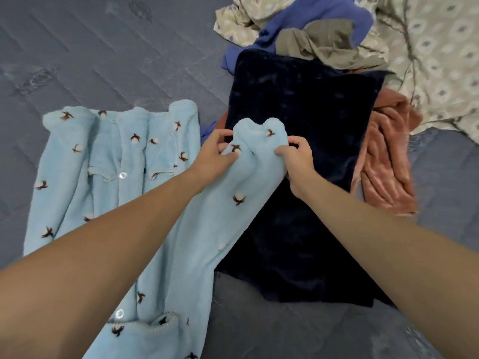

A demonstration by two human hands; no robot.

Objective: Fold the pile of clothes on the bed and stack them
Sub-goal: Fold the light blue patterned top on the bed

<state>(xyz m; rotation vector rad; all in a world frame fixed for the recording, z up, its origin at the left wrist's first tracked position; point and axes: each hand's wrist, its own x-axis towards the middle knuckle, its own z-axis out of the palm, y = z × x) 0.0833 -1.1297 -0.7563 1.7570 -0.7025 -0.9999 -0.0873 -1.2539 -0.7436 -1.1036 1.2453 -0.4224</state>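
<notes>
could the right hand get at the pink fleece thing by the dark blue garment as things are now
Probably yes, once freed. The pink fleece lies uncovered just right of the dark blue garment, close to the right hand, with nothing between them. But that hand is shut on the light blue sleeve, so it would have to let go first.

Soft, even light is falling across the scene, with no hard-edged shadows anywhere; only faint shade is gathering under the two forearms and in the folds of cloth. The dark navy velvety garment (298, 141) is swallowing almost all detail, reading as a near-black patch. Two small clear buttons on the pale blue fleece garment with brown sprig motifs (108, 161) are catching tiny glints. The wide lens is stretching the forearms toward the lower corners. The cream patterned sheet (438, 60) at upper right is smearing slightly, and the grey quilted mattress surface (90, 47) is looking soft and a little noisy.
</notes>
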